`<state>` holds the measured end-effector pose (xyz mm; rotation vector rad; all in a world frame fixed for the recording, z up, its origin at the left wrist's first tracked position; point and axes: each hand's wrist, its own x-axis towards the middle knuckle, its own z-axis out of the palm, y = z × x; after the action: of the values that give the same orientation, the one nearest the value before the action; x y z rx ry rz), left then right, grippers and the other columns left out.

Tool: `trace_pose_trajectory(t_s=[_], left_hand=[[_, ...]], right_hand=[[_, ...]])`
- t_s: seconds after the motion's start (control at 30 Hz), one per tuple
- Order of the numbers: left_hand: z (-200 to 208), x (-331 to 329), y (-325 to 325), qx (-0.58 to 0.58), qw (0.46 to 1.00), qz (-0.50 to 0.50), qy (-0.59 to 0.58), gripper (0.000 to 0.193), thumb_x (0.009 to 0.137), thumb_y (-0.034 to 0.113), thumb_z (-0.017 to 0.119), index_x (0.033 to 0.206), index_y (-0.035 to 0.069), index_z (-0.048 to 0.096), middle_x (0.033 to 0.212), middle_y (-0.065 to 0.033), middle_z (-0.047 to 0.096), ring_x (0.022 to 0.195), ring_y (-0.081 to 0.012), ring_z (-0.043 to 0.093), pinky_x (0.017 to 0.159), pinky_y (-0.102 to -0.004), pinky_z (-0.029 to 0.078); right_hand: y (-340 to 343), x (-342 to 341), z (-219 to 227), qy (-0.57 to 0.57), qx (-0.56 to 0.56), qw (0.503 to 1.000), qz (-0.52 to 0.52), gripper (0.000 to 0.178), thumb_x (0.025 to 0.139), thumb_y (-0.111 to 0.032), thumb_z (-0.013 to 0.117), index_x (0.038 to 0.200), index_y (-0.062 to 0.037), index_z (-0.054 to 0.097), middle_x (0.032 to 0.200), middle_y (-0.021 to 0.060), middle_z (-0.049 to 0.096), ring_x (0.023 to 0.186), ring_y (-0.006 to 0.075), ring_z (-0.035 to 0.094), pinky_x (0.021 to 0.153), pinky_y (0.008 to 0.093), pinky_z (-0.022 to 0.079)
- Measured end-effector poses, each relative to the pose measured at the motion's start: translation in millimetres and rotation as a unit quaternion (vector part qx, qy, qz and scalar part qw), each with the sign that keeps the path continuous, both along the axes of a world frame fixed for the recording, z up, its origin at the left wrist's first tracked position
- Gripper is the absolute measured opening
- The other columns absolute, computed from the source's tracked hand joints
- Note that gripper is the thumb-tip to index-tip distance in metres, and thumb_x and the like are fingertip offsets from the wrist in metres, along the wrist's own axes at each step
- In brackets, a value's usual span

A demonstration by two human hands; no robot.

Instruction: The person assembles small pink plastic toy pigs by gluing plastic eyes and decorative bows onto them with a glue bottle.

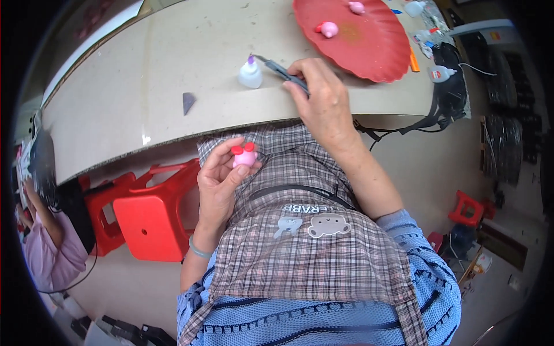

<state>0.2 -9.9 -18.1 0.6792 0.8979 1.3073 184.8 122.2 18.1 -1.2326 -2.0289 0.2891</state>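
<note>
In my left hand (216, 181) is a small round pink figurine (245, 160) with two red feet turned up, held between thumb and fingers above my lap. My right hand (323, 101) grips a slim grey-blue tool (281, 71) with a thin dark tip; its exact kind is not clear. That tip is at the purple nozzle of a small white squeeze bottle (250, 75), which stands upright on the table. Whether the tip touches the nozzle I cannot tell. Beyond my right hand, two more pink figurines, one nearer (329, 29) and one farther (357, 7), lie on a red scalloped tray (369, 55).
A dark triangular piece (188, 103) lies on the pale table (133, 75). Right of the tray are an orange-handled item (414, 60) and another white bottle (441, 74) on black plastic. Red stools (151, 222) stand left of me. A person in pink (57, 248) sits further left.
</note>
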Motion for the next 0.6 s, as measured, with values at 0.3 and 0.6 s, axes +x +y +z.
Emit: trace_pose_trajectory(t_s=[0.3,0.6], left_hand=[[1,10,-1,-0.015,1.000,-0.001,0.022,0.042,0.089,0.001,0.061,0.129,-0.003,0.048,0.119,-0.0170,0.060,0.093,-0.0197,0.064,0.082,-0.0274,0.052],[5,12,3,-0.024,0.999,-0.005,0.033,0.048,0.089,0.005,0.062,0.133,-0.001,0.045,0.114,-0.0143,0.061,0.092,-0.0196,0.064,0.080,-0.0272,0.052]], right_hand=[[12,2,-4,-0.102,0.085,0.991,-0.013,0.021,0.071,0.000,0.069,0.090,-0.0009,0.061,0.091,0.0099,0.059,0.090,0.0280,0.060,0.074,0.0379,0.050],[-20,27,11,0.047,0.169,0.981,0.083,0.028,0.069,0.007,0.062,0.096,0.0000,0.064,0.100,0.0132,0.063,0.090,0.0288,0.065,0.074,0.0358,0.054]])
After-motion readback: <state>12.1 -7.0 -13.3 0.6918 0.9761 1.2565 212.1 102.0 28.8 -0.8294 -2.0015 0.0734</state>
